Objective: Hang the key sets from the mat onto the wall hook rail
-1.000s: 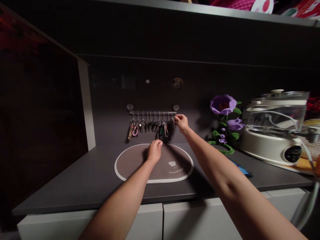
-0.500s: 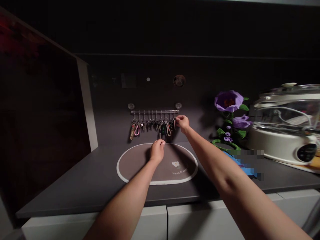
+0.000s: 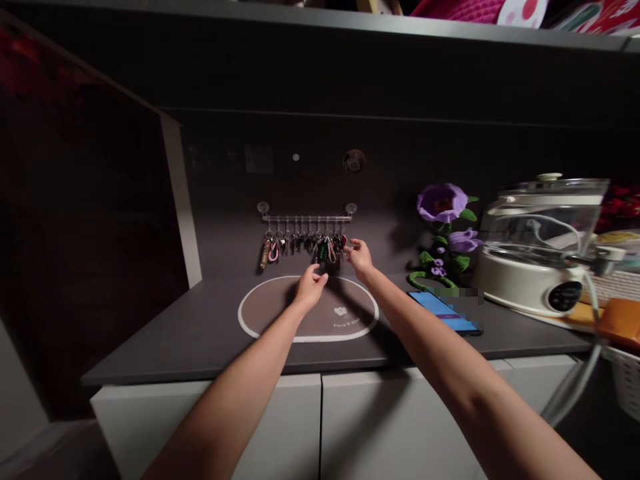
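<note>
An oval brown mat (image 3: 270, 307) with a white rim is lying on the dark counter (image 3: 200, 333), beneath the left hand (image 3: 311, 287). To the right of the right hand (image 3: 360, 259), purple flowers (image 3: 443, 202) are standing, and a tablet (image 3: 436, 308) is showing a blue screen nearer the forearm. Farther right of that hand, a white appliance (image 3: 520, 283) with a clear top is sitting. Well above both hands, a shelf (image 3: 300, 19) is holding a pink item (image 3: 457, 10).
</note>
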`<state>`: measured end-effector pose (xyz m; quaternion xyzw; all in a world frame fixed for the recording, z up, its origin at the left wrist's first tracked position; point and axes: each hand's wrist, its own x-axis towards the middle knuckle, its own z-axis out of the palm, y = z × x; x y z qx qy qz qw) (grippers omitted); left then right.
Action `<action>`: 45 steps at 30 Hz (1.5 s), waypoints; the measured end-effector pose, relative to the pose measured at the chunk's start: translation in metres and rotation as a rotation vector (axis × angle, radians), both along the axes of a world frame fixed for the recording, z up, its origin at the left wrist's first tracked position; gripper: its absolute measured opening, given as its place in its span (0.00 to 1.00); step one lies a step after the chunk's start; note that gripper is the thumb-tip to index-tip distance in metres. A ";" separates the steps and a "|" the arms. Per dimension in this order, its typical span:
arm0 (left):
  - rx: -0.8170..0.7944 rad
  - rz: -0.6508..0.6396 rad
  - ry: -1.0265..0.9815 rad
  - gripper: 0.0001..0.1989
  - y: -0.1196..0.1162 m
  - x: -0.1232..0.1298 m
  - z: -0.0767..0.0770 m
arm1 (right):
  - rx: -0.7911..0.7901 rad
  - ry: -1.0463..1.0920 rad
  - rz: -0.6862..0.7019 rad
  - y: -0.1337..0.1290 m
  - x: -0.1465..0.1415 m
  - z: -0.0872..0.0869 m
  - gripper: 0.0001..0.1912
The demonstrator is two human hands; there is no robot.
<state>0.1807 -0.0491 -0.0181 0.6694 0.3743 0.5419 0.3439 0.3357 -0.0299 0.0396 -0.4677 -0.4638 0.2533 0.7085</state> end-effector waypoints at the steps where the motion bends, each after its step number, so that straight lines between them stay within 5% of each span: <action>1: -0.036 -0.015 -0.010 0.27 -0.004 -0.002 0.005 | -0.022 0.004 -0.005 -0.011 -0.007 -0.001 0.22; 8: 0.109 -0.260 -0.026 0.48 -0.053 -0.049 0.037 | 0.128 -0.091 0.363 -0.091 -0.043 -0.012 0.48; 17: 0.222 -0.332 0.177 0.51 -0.096 -0.113 -0.003 | 0.112 -0.444 0.495 -0.146 -0.051 -0.052 0.53; 25: 0.112 -0.345 0.138 0.51 -0.105 -0.124 0.000 | 0.043 -0.377 0.492 -0.165 -0.055 -0.047 0.46; 29: 0.009 -0.261 0.064 0.49 -0.081 -0.129 0.005 | -0.027 -0.376 0.463 -0.148 -0.044 -0.034 0.42; 33: 0.002 0.023 0.019 0.43 -0.032 -0.136 0.018 | -0.095 -0.363 0.251 -0.107 -0.019 -0.014 0.32; 37: -0.002 0.198 -0.001 0.43 0.022 -0.138 0.039 | -0.200 -0.294 0.067 -0.054 0.008 0.003 0.36; 42: -0.091 0.149 -0.191 0.43 0.079 -0.129 0.057 | -0.196 -0.165 0.003 0.001 0.025 0.010 0.35; 45: -0.155 0.038 -0.295 0.34 0.102 -0.122 0.061 | -0.196 -0.075 0.096 0.024 0.024 0.008 0.30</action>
